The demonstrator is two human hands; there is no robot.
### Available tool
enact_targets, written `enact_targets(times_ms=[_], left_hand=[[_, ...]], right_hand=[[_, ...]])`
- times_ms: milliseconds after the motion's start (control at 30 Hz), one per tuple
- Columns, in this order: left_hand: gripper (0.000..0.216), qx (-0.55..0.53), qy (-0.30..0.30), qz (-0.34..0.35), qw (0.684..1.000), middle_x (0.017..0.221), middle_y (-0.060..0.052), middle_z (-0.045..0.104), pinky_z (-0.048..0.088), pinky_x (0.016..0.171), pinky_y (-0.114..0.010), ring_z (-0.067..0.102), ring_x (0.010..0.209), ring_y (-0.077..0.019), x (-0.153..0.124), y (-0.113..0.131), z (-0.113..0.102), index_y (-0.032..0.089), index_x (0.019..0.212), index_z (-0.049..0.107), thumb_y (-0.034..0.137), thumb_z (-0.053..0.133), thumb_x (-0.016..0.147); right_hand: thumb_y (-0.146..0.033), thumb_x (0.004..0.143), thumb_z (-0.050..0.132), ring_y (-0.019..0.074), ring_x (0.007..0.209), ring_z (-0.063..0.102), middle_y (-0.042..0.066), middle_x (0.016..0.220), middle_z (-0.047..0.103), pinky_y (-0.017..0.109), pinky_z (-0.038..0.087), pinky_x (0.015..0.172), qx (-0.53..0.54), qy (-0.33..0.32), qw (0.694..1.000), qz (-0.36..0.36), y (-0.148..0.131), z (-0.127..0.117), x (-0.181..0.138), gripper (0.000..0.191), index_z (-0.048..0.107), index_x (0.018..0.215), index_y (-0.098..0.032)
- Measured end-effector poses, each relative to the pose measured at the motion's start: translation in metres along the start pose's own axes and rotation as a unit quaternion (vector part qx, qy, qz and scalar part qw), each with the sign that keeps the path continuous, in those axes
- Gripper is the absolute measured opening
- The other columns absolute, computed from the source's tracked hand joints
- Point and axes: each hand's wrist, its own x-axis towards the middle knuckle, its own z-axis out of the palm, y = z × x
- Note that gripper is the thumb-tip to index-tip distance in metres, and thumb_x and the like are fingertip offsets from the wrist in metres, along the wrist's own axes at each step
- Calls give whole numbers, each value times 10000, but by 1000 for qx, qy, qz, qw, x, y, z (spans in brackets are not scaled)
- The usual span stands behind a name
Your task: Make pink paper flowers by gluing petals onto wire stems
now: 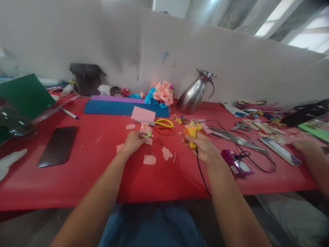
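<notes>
Between the fingertips of my left hand (133,142) is a small pink paper flower (145,127) with a bit of light green at its base. My right hand (203,145) is wrapped round a yellow glue gun (192,132), its black cord hanging down over the table edge. Just beyond my left hand lie yellow-handled scissors (164,122) and a folded pink paper piece (143,114). Cut pink paper petals (149,159) are scattered on the red table (133,185) between and around my hands.
A steel jug (194,92) stands behind, beside a bunch of pink and blue paper flowers (163,93). Blue paper (123,108) lies at the back. A dark phone (58,145) is at left. At right are a purple power socket (236,164), wires (241,141) and another person's hand (305,147).
</notes>
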Motion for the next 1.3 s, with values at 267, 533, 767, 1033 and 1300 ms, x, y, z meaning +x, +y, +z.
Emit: enact_targets(times_ms=[267,533,767,1033,1300], left_hand=[[229,20,8,-27,999,604,-7,593,382,552,-216,552,593,-130,-1,7,1,138,830,660,144,623,604],[215,40,5,-15,999,589,-3,586,376,546,-213,533,567,-121,-2,10,1,141,810,663,110,602,606],[209,56,8,3,998,593,1,576,362,533,-213,511,549,-119,-1,3,3,160,794,660,106,578,610],[222,58,12,2,998,589,-7,601,373,545,-209,535,559,-127,-6,15,2,155,797,676,90,570,614],[258,76,-6,19,997,572,2,569,341,510,-215,504,532,-122,-4,8,3,155,821,679,85,567,599]], right_hand=[[-389,628,681,95,529,461,-28,629,528,214,368,469,-228,-77,970,-36,1,20,-24,320,507,797,-180],[-517,744,524,102,472,405,-50,517,433,234,333,466,-324,-89,938,-80,3,36,-30,326,531,745,-190],[-475,765,527,184,705,550,15,743,610,280,419,647,-354,-88,923,-125,10,33,-20,304,594,858,-194],[-454,746,561,222,791,576,19,802,641,311,441,738,-332,-114,929,-116,15,38,-16,287,607,875,-203],[-458,752,548,209,754,576,11,768,633,296,435,718,-352,-109,922,-116,10,40,-20,286,613,875,-209]])
